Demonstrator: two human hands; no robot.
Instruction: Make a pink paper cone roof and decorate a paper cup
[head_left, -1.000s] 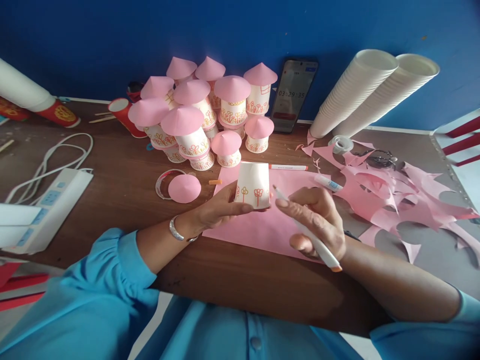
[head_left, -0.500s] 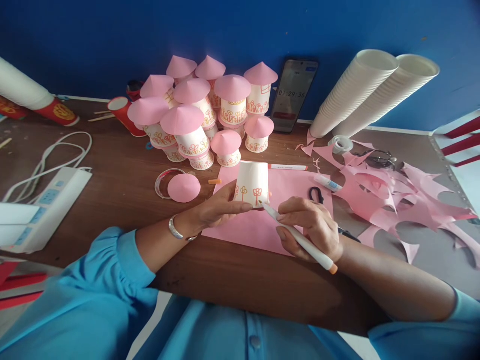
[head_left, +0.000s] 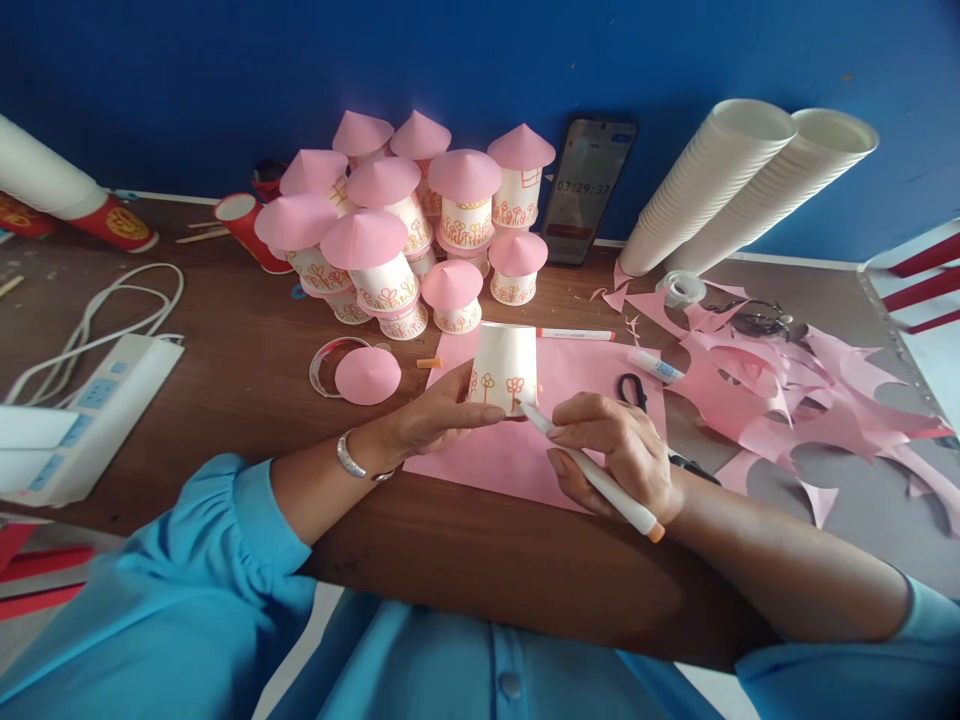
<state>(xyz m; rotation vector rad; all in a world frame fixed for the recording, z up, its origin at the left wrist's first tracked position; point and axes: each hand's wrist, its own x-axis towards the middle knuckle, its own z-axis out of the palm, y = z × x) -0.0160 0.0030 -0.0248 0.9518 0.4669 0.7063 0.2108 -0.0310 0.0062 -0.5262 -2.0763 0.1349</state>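
My left hand (head_left: 442,410) is closed around a white paper cup (head_left: 504,360), which is upside down with its rim low. Red and yellow-brown flowers are drawn along the cup near that rim. In my right hand (head_left: 619,450) is a white marker with an orange end (head_left: 600,480), its tip against or very close to the cup beside the red flower. Beneath both lies a sheet of pink paper (head_left: 465,458). An orange marker cap (head_left: 430,363) rests left of the cup. Another marker (head_left: 576,334) lies just behind it.
Several decorated cups with pink cone roofs (head_left: 450,285) stand at the back. A loose pink cone (head_left: 367,376) sits beside a tape roll (head_left: 321,370). Scissors (head_left: 632,390), a glue stick (head_left: 656,365), pink scraps (head_left: 750,390), cup stacks (head_left: 705,190), a phone (head_left: 589,190) and a power strip (head_left: 97,410) surround the work.
My right hand and the marker have shifted slightly left, with the tip staying at the cup's lower edge. My left hand and the cup have hardly moved.
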